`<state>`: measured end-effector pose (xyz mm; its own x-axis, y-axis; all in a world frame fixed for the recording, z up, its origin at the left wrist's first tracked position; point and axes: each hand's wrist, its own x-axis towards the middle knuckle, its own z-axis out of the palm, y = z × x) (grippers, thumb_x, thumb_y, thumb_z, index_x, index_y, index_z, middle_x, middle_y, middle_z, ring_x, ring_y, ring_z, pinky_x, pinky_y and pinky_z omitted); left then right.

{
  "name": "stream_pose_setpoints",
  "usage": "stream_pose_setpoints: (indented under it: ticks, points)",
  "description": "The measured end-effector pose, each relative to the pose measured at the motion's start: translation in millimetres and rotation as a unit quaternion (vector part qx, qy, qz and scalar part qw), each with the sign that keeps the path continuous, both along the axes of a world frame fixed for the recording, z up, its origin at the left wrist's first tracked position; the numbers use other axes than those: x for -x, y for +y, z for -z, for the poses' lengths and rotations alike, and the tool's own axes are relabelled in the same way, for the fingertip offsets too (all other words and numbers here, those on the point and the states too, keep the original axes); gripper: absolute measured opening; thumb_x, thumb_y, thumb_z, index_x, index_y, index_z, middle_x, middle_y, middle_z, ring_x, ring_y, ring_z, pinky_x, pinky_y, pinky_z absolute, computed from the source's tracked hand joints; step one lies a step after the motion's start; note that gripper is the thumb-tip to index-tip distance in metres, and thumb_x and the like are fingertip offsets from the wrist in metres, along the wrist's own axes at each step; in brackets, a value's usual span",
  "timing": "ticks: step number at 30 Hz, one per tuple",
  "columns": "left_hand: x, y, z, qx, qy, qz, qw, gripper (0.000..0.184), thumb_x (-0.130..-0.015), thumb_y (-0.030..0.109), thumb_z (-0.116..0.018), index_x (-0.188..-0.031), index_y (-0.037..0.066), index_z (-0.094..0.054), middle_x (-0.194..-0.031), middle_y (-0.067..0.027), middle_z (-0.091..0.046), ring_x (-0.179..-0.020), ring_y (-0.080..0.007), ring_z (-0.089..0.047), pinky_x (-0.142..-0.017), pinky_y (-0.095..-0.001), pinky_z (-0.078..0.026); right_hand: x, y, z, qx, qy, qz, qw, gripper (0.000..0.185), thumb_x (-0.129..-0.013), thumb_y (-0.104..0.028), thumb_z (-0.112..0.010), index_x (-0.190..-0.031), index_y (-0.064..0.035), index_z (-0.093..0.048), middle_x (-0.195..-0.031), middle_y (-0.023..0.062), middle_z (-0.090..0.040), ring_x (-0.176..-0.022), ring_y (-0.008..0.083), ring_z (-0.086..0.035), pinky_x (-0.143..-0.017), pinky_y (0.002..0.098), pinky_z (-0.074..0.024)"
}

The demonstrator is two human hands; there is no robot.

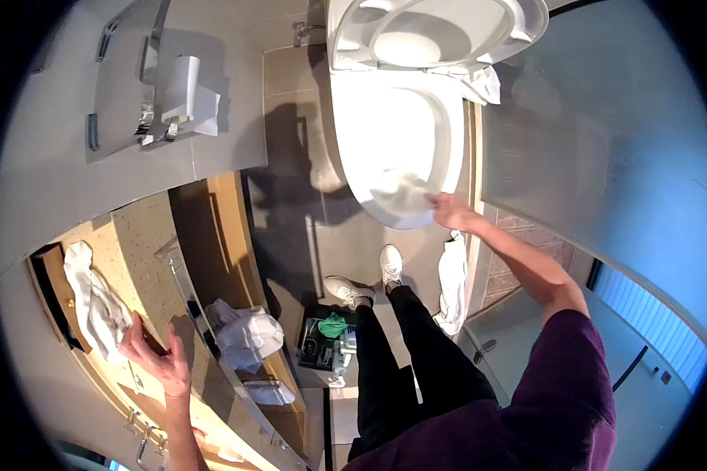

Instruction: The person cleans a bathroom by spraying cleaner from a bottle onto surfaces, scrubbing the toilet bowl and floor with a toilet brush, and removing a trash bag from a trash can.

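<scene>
My right hand is at the front rim of the white toilet, with its fingers closed. A pale, blurred white cloth is at its fingertips, over the front of the bowl; glare hides its exact shape. Over the stone counter on the left, my left hand has its fingers curved and apart, holding nothing. It is close to a crumpled white towel, but I cannot tell whether they touch. The toilet's seat and lid are raised.
A black caddy with a green cloth and bottles stands by my feet. White towels fill a shelf below the counter. Another towel lies near the glass panel. A toilet paper roll is wall-mounted.
</scene>
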<state>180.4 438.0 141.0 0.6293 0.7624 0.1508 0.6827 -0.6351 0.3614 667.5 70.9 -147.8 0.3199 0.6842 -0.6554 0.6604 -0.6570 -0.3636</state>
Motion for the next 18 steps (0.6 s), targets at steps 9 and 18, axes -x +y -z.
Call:
stream_pose_setpoints:
  ticks: [9, 18]
  points:
    - [14.1, 4.0, -0.9, -0.043, 0.116, -0.018, 0.992, 0.064, -0.09, 0.013, -0.069, -0.145, -0.004, -0.043, -0.123, -0.0152, -0.041, -0.114, -0.0267, -0.045, -0.097, -0.0397, -0.044, -6.5, 151.2, 107.2, 0.006, 0.068, 0.455, 0.888, 0.052, -0.09, -0.016, -0.043, -0.139, -0.0032, -0.055, -0.102, 0.0206, -0.071, -0.076, 0.0305, -0.071, -0.059, 0.0393, -0.0559]
    - [12.9, 2.2, 9.6, 0.023, -0.01, -0.033, 0.999, 0.064, -0.089, 0.008, -0.071, -0.147, -0.001, -0.044, -0.126, -0.0138, -0.039, -0.117, -0.0268, -0.046, -0.101, -0.0384, -0.044, -102.2, 177.6, -51.4, 0.132, -0.346, -0.303, 0.878, 0.031, -0.101, -0.013, -0.046, -0.128, -0.006, -0.059, -0.106, 0.0145, -0.07, -0.099, 0.0268, -0.071, -0.08, 0.0357, -0.0586]
